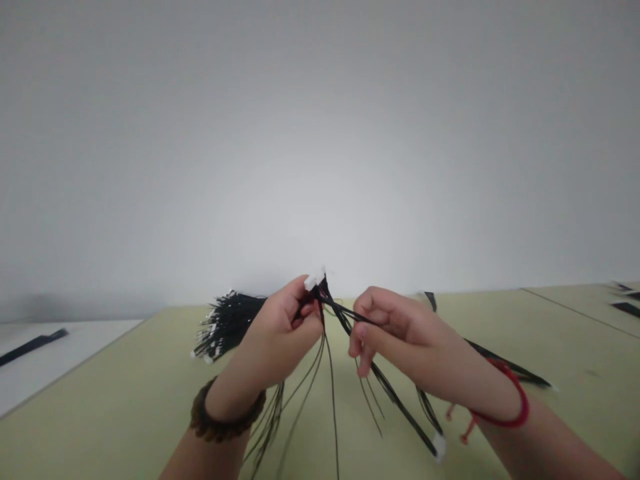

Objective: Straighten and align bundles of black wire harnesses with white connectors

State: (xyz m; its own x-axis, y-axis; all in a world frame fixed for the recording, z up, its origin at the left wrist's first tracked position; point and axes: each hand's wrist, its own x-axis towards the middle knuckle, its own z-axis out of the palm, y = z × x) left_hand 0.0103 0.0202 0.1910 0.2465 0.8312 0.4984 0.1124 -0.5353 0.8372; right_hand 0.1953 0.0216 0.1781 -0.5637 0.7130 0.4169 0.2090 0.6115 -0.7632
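My left hand is closed on a wire harness, its white connector sticking up past the thumb and fingertips. Thin black wires fan out and hang down below that hand. My right hand pinches black wires that run across from the connector. More of the black strands pass beneath the right hand to another white connector lower right. How many harnesses are held cannot be made out.
On the yellow-green table, a thick bundle of black wires with white connector ends lies behind my left hand. A black strip rests on a white surface at left. More dark pieces lie far right. A pale wall stands behind.
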